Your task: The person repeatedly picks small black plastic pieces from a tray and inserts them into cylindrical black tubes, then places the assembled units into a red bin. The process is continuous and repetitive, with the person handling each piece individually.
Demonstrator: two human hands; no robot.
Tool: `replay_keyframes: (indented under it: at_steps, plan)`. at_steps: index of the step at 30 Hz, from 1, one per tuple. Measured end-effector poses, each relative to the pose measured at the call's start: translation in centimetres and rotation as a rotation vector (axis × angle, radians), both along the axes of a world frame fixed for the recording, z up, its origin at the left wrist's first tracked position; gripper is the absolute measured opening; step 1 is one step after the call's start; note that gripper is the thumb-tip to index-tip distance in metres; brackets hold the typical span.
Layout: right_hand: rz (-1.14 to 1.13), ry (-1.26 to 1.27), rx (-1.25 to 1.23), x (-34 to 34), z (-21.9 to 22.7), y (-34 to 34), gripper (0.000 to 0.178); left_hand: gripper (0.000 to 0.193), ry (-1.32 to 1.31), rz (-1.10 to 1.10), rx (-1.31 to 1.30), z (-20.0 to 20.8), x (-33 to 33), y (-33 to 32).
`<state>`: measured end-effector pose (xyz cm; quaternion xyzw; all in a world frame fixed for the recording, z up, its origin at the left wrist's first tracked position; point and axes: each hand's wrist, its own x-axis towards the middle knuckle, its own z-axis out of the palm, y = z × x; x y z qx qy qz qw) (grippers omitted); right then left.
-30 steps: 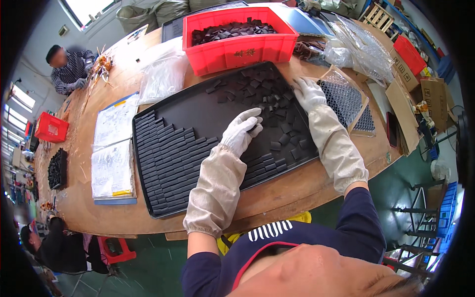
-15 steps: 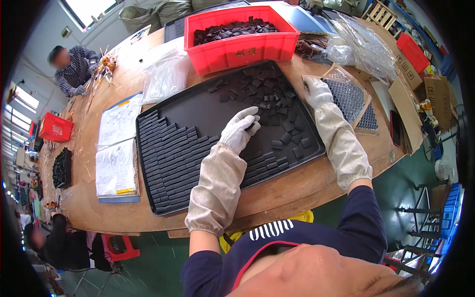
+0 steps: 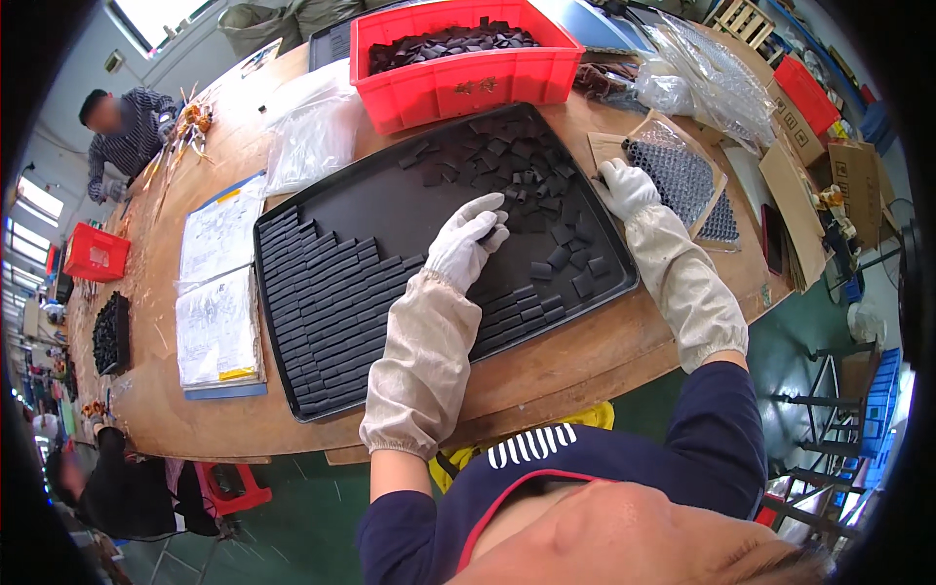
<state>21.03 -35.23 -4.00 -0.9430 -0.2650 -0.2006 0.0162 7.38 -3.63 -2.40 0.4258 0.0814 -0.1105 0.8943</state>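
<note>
A large black tray (image 3: 390,210) lies before me. Short black tube-like pieces (image 3: 322,322) fill its left and near side in tight stepped rows; more loose pieces (image 3: 551,205) are scattered over its right part. My left hand (image 3: 466,242), in a white glove, is over the tray's middle, its fingers curled round a small black piece (image 3: 489,235). My right hand (image 3: 629,188), gloved too, is at the tray's right rim beside a bubble-wrap sheet (image 3: 673,175). Its fingers are bent together; what is in them, if anything, is hidden. Pale sleeve covers wrap both forearms.
Behind the tray stands a red bin (image 3: 468,88) heaped with black pieces. An open document folder (image 3: 219,312) and clear plastic bags (image 3: 312,136) lie to the left. Cardboard (image 3: 795,210) stands at the right. A co-worker (image 3: 127,132) sits at the far left.
My view has shifted slightly, so the tray and bin appear a little further left and up. My right hand's fingers look more closed. My left hand stays over the tray's middle.
</note>
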Motion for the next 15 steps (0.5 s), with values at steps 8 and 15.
replay_keyframes:
  at_steps: [8, 15]
  plan:
    - [-0.166, 0.171, 0.563, 0.2, 3.7, 3.9, 0.038, 0.033, 0.007, 0.013, 0.044, 0.7, 0.0, -0.4]
    - [0.215, 0.117, 0.208, -2.3, 2.2, 11.6, 0.031, 0.032, 0.020, 0.000, 0.014, -0.5, 0.6, 0.3]
